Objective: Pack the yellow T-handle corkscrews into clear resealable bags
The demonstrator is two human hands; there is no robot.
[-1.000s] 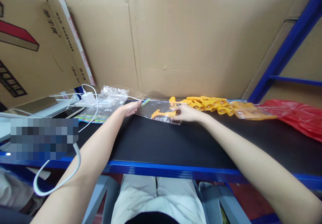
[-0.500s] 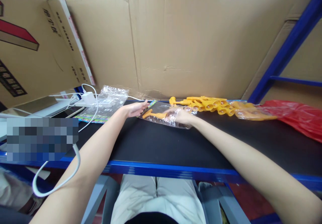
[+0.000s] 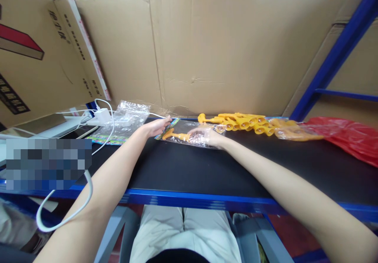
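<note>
My left hand (image 3: 158, 127) is at the colourful end of a clear plastic bag (image 3: 203, 144), thumb up and fingers closed at its edge. Inside that bag reaches my right hand (image 3: 210, 135), seen through the shiny film. Its fingers are round one end of a yellow plastic piece (image 3: 177, 136), long and thin with a bent head towards my left hand. Film and glare hide part of the right fingers. Just beyond the right hand lies a pile of similar yellow plastic pieces (image 3: 245, 122) with round, cup-like ends.
More clear bags (image 3: 124, 123) lie on the left beside a white charger (image 3: 102, 115) with cables. A red plastic bag (image 3: 345, 137) is at the right of the black table surface (image 3: 189, 168). Cardboard (image 3: 221, 50) stands behind, and a blue post (image 3: 330, 54) rises at right.
The bag, the yellow piece and my right hand have shifted slightly left. My left fingers, stretched out before, are now closed at the bag's edge.
</note>
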